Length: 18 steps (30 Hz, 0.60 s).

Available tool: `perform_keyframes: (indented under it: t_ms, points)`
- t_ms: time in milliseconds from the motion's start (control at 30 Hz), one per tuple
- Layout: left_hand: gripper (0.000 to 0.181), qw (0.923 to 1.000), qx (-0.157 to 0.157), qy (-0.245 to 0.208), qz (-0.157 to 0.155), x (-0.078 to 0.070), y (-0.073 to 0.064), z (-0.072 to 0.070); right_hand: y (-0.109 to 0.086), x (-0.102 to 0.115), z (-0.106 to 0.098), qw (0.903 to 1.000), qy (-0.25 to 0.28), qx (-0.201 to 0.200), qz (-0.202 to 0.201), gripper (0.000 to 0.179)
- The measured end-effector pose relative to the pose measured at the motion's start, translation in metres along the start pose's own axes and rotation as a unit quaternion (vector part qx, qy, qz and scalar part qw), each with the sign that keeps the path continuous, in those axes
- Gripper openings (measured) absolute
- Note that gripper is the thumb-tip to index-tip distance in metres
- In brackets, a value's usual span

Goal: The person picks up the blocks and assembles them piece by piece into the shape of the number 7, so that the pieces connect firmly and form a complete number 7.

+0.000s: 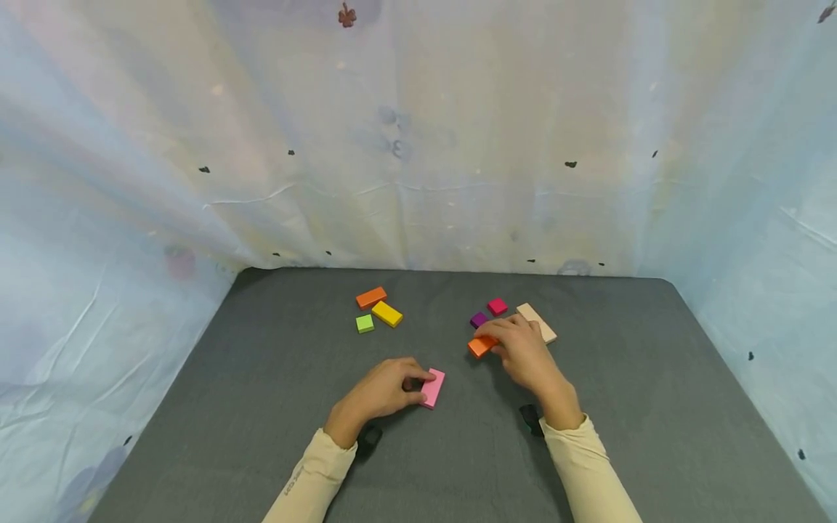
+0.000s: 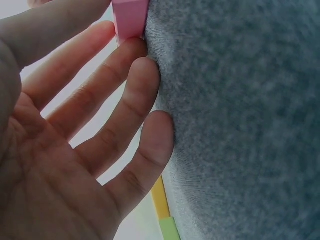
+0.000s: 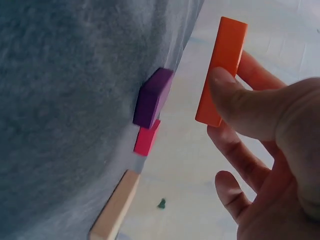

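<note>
Near the middle of the grey table, my left hand (image 1: 382,388) holds a flat pink block (image 1: 434,388) by its ends, between thumb and fingers. In the left wrist view the pink block (image 2: 131,20) shows at the top, by the fingertips, against the cloth. Farther right, my right hand (image 1: 522,352) pinches an orange block (image 1: 481,346). The right wrist view has this orange block (image 3: 221,70) raised off the table, thumb on its near face and fingers behind. Just past it lie a purple block (image 3: 153,97), a magenta block (image 3: 146,138) and a long beige block (image 3: 115,207).
A second orange block (image 1: 370,297), a yellow block (image 1: 387,314) and a lime green block (image 1: 365,323) lie grouped at the back left. Grey cloth (image 1: 261,407) covers the table. A pale patterned curtain (image 1: 445,218) hangs behind and at both sides.
</note>
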State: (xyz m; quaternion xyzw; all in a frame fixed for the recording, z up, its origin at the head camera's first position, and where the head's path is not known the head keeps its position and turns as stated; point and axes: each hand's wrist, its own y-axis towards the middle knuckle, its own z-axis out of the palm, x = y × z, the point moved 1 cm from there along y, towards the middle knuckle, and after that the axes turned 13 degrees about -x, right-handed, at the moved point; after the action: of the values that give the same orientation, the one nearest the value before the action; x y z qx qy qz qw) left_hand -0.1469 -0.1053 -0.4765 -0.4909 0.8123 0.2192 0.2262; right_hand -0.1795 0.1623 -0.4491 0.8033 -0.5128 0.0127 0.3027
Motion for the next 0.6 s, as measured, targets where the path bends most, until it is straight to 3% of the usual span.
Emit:
perform_keyframes:
  t_ms: [167, 433, 600]
  points:
    - [0.035, 0.9999, -0.012, -0.003, 0.005, -0.001, 0.003, 0.001, 0.011, 0.006, 0.001, 0.9991, -0.015, 0.016, -0.036, 0.039]
    - [0.036, 0.9997, -0.007, 0.011, -0.018, 0.001, 0.000, 0.002, 0.022, 0.019, 0.015, 0.9923, 0.043, 0.086, -0.078, 0.040]
    - [0.035, 0.9998, -0.005, 0.010, -0.015, 0.000, 0.001, 0.003, 0.023, 0.021, 0.032, 0.9878, 0.051, 0.110, -0.097, 0.036]
